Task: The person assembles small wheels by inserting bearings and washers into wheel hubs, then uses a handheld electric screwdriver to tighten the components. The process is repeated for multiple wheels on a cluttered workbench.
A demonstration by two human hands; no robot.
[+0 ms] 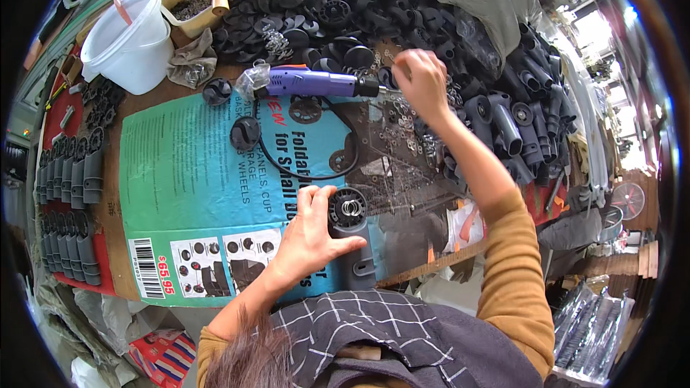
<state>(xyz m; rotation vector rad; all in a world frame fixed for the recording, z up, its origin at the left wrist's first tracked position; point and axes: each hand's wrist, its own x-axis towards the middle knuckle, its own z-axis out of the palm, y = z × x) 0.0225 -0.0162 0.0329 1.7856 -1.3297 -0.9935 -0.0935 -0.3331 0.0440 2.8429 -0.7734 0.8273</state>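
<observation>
My left hand (307,238) is wrapped round a black plastic joint piece (364,233), with its thumb across the piece and its fingers along the side. In the round, toothed head of that piece sits a metal coil spring (351,208). Farther off to the right, my right hand (422,85) hovers by the heap of black parts, fingers curled together; whatever they hold is hidden. A purple electric screwdriver (313,83) lies on its side, its tip pointing toward my right hand. Two round black caps (246,134) lie left of its looped black cord (287,171).
Flattened printed cardboard (180,172) covers the bench. Loose small metal hardware (402,133) lies at right, beside heaped black tube fittings (514,126). At far left stand a white bucket (129,50) and a tub of small hardware (188,8); rows of grey-black pieces (68,248) line the left edge.
</observation>
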